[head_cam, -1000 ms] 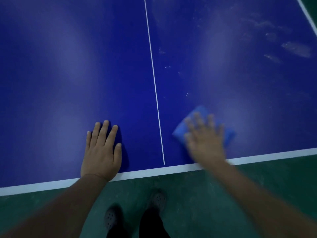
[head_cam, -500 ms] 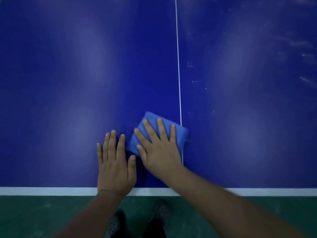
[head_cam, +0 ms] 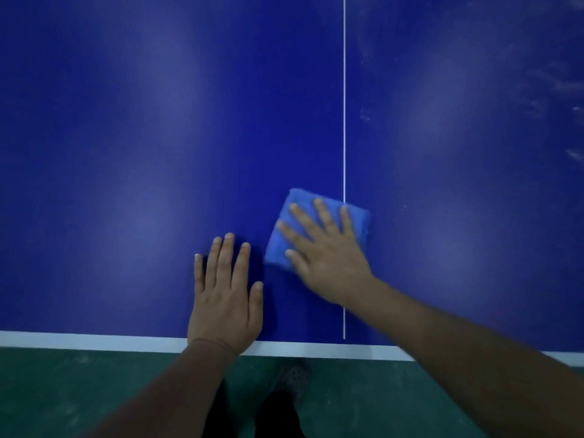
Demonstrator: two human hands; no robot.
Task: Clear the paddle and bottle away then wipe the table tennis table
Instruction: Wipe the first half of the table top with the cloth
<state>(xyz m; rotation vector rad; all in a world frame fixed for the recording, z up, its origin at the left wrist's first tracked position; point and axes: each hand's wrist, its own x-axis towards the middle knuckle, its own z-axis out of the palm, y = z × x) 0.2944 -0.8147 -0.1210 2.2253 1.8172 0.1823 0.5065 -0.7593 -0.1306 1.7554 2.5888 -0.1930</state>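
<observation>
A folded blue cloth [head_cam: 295, 205] lies on the dark blue table tennis table [head_cam: 158, 121], just left of the white centre line [head_cam: 344, 121]. My right hand [head_cam: 322, 254] presses flat on the cloth with its fingers spread and straight. My left hand [head_cam: 226, 295] rests flat on the table surface, a little to the left of the cloth and close to the near edge. No paddle or bottle is in view.
The table's white end line [head_cam: 94, 341] runs along the near edge. Below it is green floor [head_cam: 79, 390] and my dark shoe [head_cam: 294, 379]. Pale smudges [head_cam: 562, 86] mark the table's far right part.
My right hand slid the cloth leftward across the centre line toward my left hand, then slightly back to the right. The left hand has stayed flat on the table.
</observation>
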